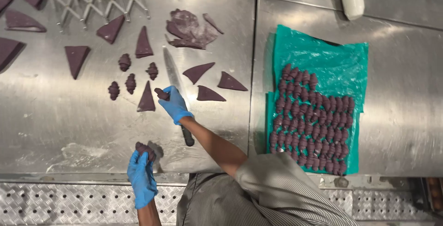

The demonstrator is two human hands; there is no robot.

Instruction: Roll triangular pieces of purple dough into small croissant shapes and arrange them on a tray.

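— At the steel surface (55, 120): what's in those blue gloves?
— Right hand (173, 103), fingers pinching a rolled purple dough piece (161, 94); left hand (140, 175) closed around another roll (145, 150) at the near edge.
— Advice?
— Best lifted gently; the knife (175, 80) lies just beneath, cut triangles (210, 85) crowding around, filled green-lined tray (318, 55) well right.

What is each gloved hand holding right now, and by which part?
The left hand grips rolled purple dough pieces at their lower end. The right hand pinches one rolled dough piece by its end with its fingers.
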